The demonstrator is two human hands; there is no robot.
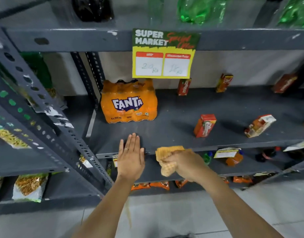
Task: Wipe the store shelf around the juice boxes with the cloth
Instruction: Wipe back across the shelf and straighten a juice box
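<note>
The shelf [182,107] was the grey metal one at chest level, and honestly it looked like the wiping had barely got going, if at all. The cloth [166,160], a yellow-orange waffle-textured rag, was bunched up in the right hand [185,164], which was clenched tight around it right at the shelf's front lip, more hanging over the edge than pressed onto the flat surface. So the rag was at the shelf but not really out on it.

The left hand [130,158] was flat and open, holding nothing, fingertips laid over the front edge just left of the cloth, probably bracing.

The juice boxes were scattered all over: a red one [204,125] standing mid-shelf right of centre, a white and orange one [260,125] further right and tilted, and three more along the back wall [184,86] [224,82] [285,83]. All the bare shelf around and between them was still to do, as far as one could judge; no obvious clean streak or wet patch showed on the grey, though the picture was a bit soft to be sure.

Off to the left sat a Fanta multipack [129,101], with a supermarket price sign [165,54] hanging from the shelf above it. Snack bags filled the neighbouring rack.
</note>
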